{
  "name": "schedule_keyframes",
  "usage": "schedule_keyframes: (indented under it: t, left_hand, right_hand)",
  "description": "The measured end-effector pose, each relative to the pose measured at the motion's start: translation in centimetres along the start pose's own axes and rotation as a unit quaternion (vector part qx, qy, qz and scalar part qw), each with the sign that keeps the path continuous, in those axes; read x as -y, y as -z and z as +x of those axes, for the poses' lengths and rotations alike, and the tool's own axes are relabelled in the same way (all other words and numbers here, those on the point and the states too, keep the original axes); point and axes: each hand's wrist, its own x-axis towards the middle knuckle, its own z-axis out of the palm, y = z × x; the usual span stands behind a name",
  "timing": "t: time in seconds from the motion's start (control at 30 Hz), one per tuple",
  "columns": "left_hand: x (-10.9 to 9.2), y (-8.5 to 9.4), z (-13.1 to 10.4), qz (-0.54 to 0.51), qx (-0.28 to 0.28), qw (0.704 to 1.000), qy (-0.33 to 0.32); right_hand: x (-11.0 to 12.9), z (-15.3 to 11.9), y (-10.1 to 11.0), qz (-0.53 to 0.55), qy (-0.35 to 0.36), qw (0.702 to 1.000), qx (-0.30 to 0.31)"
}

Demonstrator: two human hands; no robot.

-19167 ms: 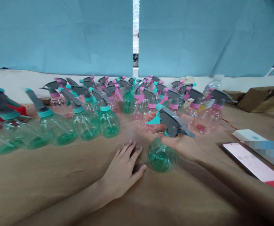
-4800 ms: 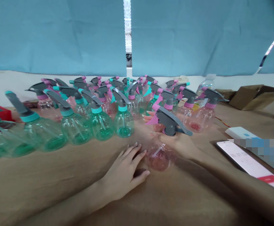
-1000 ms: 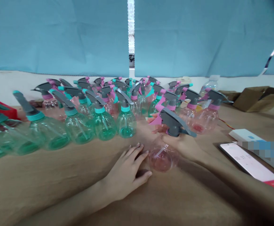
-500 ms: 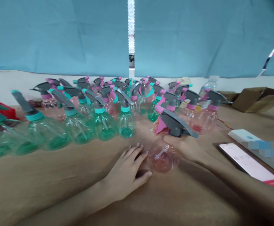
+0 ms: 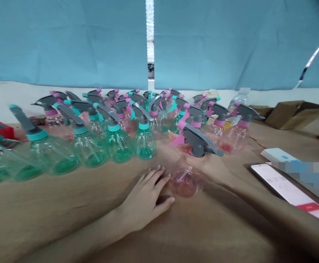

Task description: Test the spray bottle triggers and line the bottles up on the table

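Observation:
A clear pink spray bottle [image 5: 186, 182] with a grey and pink trigger head [image 5: 199, 140] stands upright on the wooden table. Just left of its base, my left hand [image 5: 148, 195] lies on the table with its fingers spread, holding nothing. My right hand [image 5: 210, 166] is behind the bottle's neck, blurred and partly hidden by the head. Its fingers stretch out to the left past the trigger, apart and not wrapped round the neck. Behind stand more pink bottles [image 5: 237, 135], and a row of green bottles [image 5: 119, 146] runs off to the left.
At the right lie a phone [image 5: 282, 186] with a lit screen and a white box [image 5: 278, 156]. Farther back are an open cardboard box [image 5: 293, 116] and a clear bottle [image 5: 240, 98]. A red object [image 5: 7, 132] is at the left. A blue curtain [image 5: 93, 44] hangs behind.
The fingers of my right hand have loosened from around the bottle's neck and now stretch leftward. The trigger head has turned slightly. My left hand stays flat; the view has shifted a little.

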Motion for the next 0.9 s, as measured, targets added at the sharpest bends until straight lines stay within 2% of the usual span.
schedule_keyframes:
  t: [0.23,0.47,0.63,0.77,0.9]
  left_hand:
    - [-0.1,0.0,0.1,-0.001,0.001,1.0,0.002]
    - [-0.1,0.2,0.1,-0.006,-0.012,1.0,0.004]
    - [-0.1,0.1,0.1,-0.015,-0.02,1.0,-0.004]
    - [-0.1,0.0,0.1,-0.008,-0.023,1.0,-0.006]
    - [-0.1,0.1,0.0,-0.003,-0.023,1.0,-0.007]
  right_hand:
    - [0.5,-0.2,0.2,-0.021,-0.003,1.0,-0.007]
    - [1.8,-0.8,1.3,-0.093,0.001,0.994,0.049]
    - [0.9,-2.1,2.1,-0.135,0.004,0.989,0.066]
    - [-0.2,-3.2,2.8,-0.168,-0.011,0.985,0.028]
    - [-1.2,-2.8,3.0,-0.185,0.003,0.983,0.012]
